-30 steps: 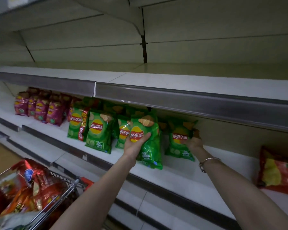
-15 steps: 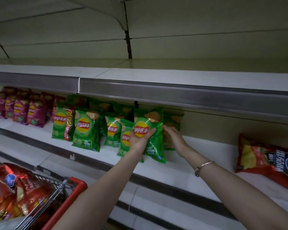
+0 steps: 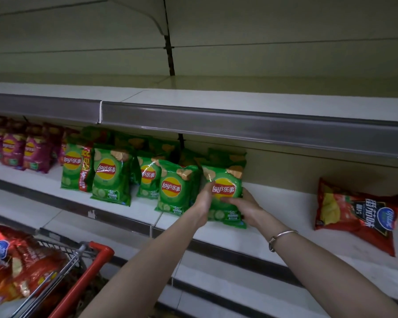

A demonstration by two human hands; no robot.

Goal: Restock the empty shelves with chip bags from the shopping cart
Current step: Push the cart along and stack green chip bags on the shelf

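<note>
1. Two shelf levels fill the view. The upper shelf (image 3: 239, 104) is bare wherever it shows. The middle shelf (image 3: 274, 210) carries the stock, with white space right of the green row, likely the next gap to fill.
2. Shopping cart (image 3: 97, 251) sits near left, with red bags (image 3: 21, 267) heaped inside. Supply is within reach. Judged: plenty left to do.
3. Green bags (image 3: 110, 175) stand upright, labels forward, in rows running front to back. Purple bags (image 3: 14, 152) are grouped far left, so sorting is by flavour. One red bag (image 3: 354, 214) lies flat, well apart on the right.
4. Held green bag (image 3: 225, 180) is at the right end of the front row, upright, just beside its neighbour. Cannot tell if its base rests on the shelf. The two-sided hold probably squares it to face out.
5. Left hand (image 3: 203, 200) grips the bag's left edge, thumb on the front. Right hand (image 3: 246, 203) is curled round the right edge, fingers across the lower front. Both forearms reach forward and converge.
6. Bracelet (image 3: 283, 235) is on the right wrist.
</note>
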